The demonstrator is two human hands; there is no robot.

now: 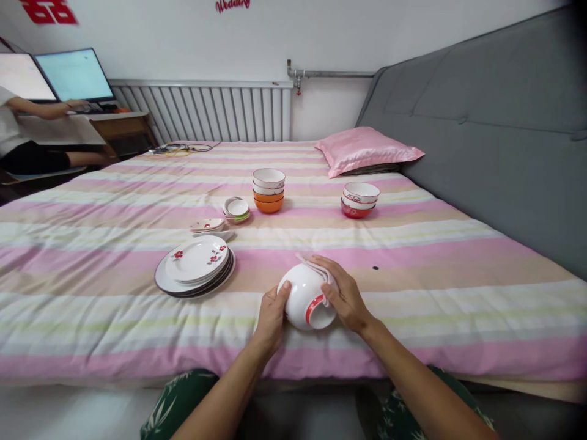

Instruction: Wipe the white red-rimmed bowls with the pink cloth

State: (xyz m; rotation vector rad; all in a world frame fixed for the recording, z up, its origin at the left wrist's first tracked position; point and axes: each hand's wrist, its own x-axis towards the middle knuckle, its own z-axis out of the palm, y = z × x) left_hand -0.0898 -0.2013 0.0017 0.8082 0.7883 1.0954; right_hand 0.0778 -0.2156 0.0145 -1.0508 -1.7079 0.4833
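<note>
While we hold the white bowl (298, 290) near the bed's front edge, both our hands are clamped on it from opposite sides. Our left hand (273, 308) grips the left side, thumb on the outer wall. Our right hand (343, 294) pinches a pale cloth (317, 269) against the right side. The bowl is tilted, with its red-banded foot ring (316, 310) turned toward us and to the right. We cannot tell whether its rim touches the striped bedspread (128, 336).

To the left of the bowl, we note a stack of plates (197, 260), the top one bearing red flowers. Just beyond it lie rectangular dishes (207, 225) and a group of small dishes (237, 208). Farther back stands an upright stack of 4 bowls (268, 192), 2 white above 2 orange. To its right, well apart, stands a shorter bowl stack (360, 200) with a red bowl at its base. Behind that, a pink pillow (367, 150) lies near the grey headboard (486, 98). At far left, we see a person (27, 131) seated before 2 lit monitors (76, 73).
</note>
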